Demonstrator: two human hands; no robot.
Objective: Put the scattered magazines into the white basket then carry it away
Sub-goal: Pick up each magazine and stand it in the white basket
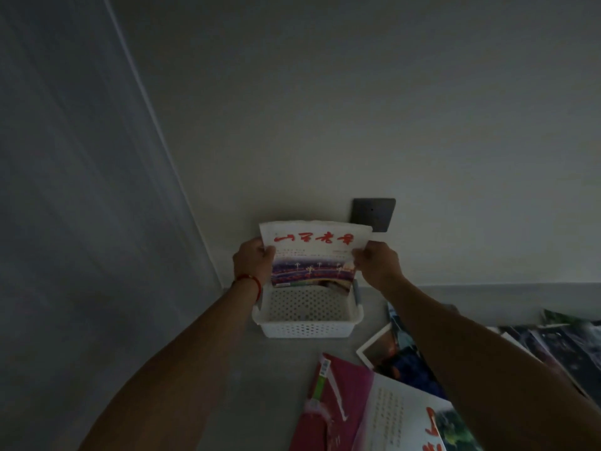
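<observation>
A white-covered magazine is standing upright, long axis vertical, directly over the white basket, its lower edge entering the opening, the left hand and right hand gripping opposite side edges, other magazines lying nearby.

two bare forearms reach up from the lower corners of the frame, neither showing a sleeve. the left hand has a thin red string bracelet at its wrist; the right hand wears nothing.
</observation>
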